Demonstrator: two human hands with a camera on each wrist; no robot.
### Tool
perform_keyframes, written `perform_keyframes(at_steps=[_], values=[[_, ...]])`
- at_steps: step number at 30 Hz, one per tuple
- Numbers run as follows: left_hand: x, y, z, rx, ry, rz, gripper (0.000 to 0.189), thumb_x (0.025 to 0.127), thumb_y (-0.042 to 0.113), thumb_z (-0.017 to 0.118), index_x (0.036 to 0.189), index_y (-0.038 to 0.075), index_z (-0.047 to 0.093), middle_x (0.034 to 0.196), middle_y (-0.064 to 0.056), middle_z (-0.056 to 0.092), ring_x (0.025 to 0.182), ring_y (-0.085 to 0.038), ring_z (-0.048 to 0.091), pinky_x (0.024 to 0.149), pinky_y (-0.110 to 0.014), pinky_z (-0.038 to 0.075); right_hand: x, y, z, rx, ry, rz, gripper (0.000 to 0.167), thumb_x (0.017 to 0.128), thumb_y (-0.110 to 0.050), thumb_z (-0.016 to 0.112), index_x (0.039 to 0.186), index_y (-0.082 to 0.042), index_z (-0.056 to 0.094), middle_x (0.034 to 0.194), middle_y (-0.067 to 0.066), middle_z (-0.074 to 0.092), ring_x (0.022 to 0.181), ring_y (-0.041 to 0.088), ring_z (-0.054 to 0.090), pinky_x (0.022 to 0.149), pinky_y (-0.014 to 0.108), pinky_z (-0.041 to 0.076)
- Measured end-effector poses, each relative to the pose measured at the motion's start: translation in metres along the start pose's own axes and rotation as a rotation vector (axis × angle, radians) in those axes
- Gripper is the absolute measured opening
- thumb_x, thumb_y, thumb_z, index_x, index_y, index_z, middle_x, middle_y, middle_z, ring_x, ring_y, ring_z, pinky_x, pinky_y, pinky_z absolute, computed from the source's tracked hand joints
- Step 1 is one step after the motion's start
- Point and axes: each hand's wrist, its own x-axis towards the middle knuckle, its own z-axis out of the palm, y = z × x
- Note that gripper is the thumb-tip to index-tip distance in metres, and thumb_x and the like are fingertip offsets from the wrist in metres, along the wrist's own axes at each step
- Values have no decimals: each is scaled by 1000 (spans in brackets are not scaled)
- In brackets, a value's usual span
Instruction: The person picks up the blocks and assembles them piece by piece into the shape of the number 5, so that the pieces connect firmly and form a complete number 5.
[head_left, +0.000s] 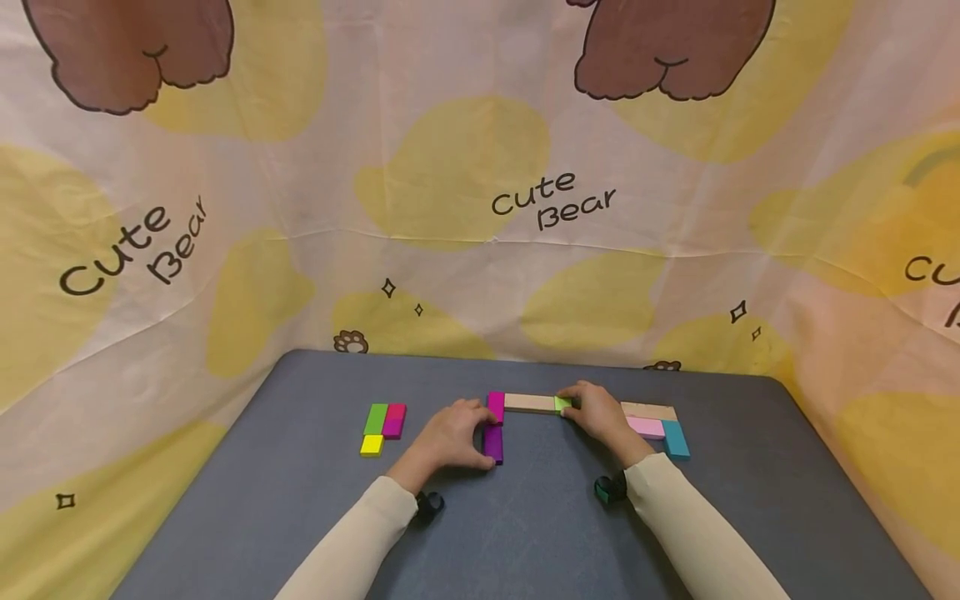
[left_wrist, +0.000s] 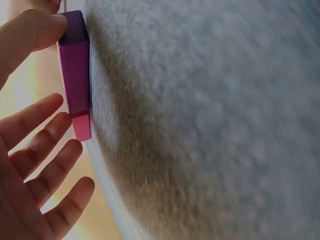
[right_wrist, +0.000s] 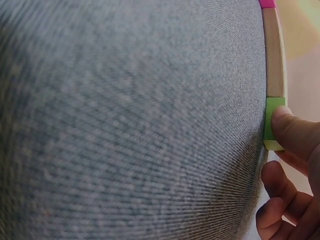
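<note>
My left hand (head_left: 448,435) is spread in a wide curve beside a purple block (head_left: 492,448). Its thumb presses the near end of that block, and the fingertips reach toward the magenta block (head_left: 496,400) lined up beyond it. In the left wrist view the fingers (left_wrist: 52,165) are spread and fairly straight along the blocks' side. My right hand (head_left: 600,412) pinches a small green block (head_left: 562,405) between thumb and finger. The green block sits against the right end of a long wooden block (head_left: 529,403), whose other end meets the magenta block.
To the left lie a green block (head_left: 376,418), a pink-magenta block (head_left: 394,422) and a yellow block (head_left: 372,446), side by side. Right of my right hand lie a wooden block (head_left: 651,411), a pink block (head_left: 647,428) and a blue block (head_left: 677,440). A patterned cloth (head_left: 450,275) hangs behind the grey table (head_left: 540,533).
</note>
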Motion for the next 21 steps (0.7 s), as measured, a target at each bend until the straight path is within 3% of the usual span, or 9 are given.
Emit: perform_keyframes(at_steps=[9, 21], values=[[-7, -4, -1, -34, 12, 8, 42, 72, 43, 76, 106, 19, 70, 102, 6, 67, 97, -14, 56, 88, -35, 50, 0, 4, 1, 2, -3, 3, 30, 82, -16, 75, 112, -14, 73, 111, 8, 67, 105, 32, 63, 83, 49, 51], [-6, -5, -2, -51, 5, -20, 39, 74, 40, 75, 107, 19, 71, 104, 5, 66, 100, -15, 56, 89, -37, 50, 1, 4, 3, 19, 2, -3, 29, 82, -16, 74, 111, -13, 73, 106, 6, 67, 101, 28, 64, 83, 48, 51]])
